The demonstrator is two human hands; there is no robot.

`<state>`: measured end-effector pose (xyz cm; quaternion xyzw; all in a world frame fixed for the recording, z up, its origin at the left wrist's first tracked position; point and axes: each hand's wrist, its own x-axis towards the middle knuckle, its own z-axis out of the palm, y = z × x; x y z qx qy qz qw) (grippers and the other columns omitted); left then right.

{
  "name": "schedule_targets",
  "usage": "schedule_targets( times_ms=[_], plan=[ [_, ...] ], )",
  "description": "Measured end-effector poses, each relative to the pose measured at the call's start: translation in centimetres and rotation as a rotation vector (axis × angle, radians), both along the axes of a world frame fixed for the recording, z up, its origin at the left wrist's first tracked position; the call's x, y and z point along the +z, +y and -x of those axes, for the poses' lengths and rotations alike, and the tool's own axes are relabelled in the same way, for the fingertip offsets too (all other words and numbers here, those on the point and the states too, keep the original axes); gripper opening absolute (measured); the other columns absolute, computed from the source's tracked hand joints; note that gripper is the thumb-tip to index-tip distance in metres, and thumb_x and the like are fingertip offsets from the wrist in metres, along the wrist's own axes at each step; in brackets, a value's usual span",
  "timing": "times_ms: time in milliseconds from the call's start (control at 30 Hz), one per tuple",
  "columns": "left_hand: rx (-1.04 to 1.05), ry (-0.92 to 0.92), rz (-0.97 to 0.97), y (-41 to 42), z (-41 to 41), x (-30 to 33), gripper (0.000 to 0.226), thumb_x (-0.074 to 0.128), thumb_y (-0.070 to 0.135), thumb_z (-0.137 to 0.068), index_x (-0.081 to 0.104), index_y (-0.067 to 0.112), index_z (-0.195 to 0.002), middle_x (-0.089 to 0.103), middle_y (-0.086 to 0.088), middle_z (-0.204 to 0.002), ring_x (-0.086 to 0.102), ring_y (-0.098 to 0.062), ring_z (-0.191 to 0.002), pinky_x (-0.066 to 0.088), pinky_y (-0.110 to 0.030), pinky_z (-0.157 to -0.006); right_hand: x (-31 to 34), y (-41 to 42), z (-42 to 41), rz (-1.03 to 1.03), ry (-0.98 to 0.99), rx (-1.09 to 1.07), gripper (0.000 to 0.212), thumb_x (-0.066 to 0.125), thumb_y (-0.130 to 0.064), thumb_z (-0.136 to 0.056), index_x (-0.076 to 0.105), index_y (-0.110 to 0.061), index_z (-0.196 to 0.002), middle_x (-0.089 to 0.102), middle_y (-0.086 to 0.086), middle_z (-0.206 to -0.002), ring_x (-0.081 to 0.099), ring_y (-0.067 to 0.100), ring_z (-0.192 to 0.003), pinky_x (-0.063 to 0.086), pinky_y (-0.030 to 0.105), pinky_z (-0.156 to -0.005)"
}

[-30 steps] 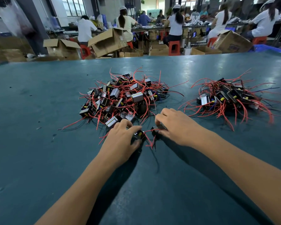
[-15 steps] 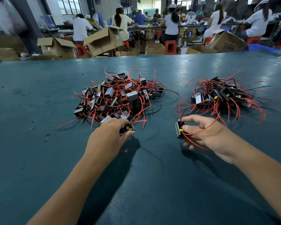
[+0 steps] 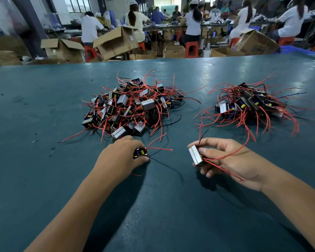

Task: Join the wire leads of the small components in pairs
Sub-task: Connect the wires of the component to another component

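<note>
On the green table (image 3: 44, 179), the large pile (image 3: 131, 108) awaits pairing; the smaller pile (image 3: 251, 106) is apparently finished. The left hand (image 3: 120, 157) grips one component (image 3: 141, 153), the right hand (image 3: 231, 159) pinches another (image 3: 195, 155); their thin red leads trail loose, unjoined.

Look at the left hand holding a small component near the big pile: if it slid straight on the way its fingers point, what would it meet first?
Probably the right hand and its component: the left hand points rightward across bare table.
</note>
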<state>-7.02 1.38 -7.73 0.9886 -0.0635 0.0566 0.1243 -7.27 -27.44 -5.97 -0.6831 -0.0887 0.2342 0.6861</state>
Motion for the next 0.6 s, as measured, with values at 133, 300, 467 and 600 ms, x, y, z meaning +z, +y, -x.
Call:
schedule_targets(
  times_ms=[133,300,467,600],
  plan=[
    [-0.027,0.023,-0.023,0.1,-0.1,0.2,0.034,0.064,0.051,-0.091,0.065,0.033,-0.12,0.053,0.012,-0.106,0.055,-0.017,-0.102,0.048,-0.035,-0.081,-0.1,0.0,0.1,-0.021,-0.017,0.07,0.031,0.06,-0.018,-0.088,0.07,-0.013,-0.117,0.065,0.012,-0.081,0.06,0.023,-0.065,0.054,0.026,-0.057],
    [-0.033,0.042,-0.053,-0.1,0.1,0.4,0.036,0.054,0.052,-0.097,0.065,0.032,-0.124,0.053,0.009,-0.106,0.055,-0.017,-0.102,0.05,-0.038,-0.083,-0.8,-0.4,-0.4,0.265,-0.229,0.042,0.015,0.063,-0.02,-0.095,0.062,-0.014,-0.109,0.071,0.008,-0.077,0.064,0.02,-0.062,0.054,0.034,-0.063],
    [-0.035,0.042,-0.072,-0.2,0.4,0.7,0.033,0.056,0.05,-0.096,0.064,0.034,-0.125,0.052,0.011,-0.108,0.055,-0.016,-0.101,0.049,-0.036,-0.08,-0.7,-1.3,-1.0,0.596,-0.533,0.107,0.011,0.068,-0.028,-0.091,0.066,-0.037,-0.096,0.074,-0.004,-0.082,0.07,0.015,-0.075,0.058,0.039,-0.074],
    [-0.024,0.031,-0.015,-0.4,0.7,0.8,0.041,0.059,0.05,-0.095,0.06,0.031,-0.132,0.054,0.012,-0.117,0.056,-0.016,-0.109,0.049,-0.036,-0.085,-1.0,-1.4,-1.0,0.743,-0.666,0.16,0.009,0.067,-0.036,-0.091,0.07,-0.04,-0.098,0.07,-0.017,-0.083,0.063,0.003,-0.074,0.047,0.018,-0.065]
  ],
)
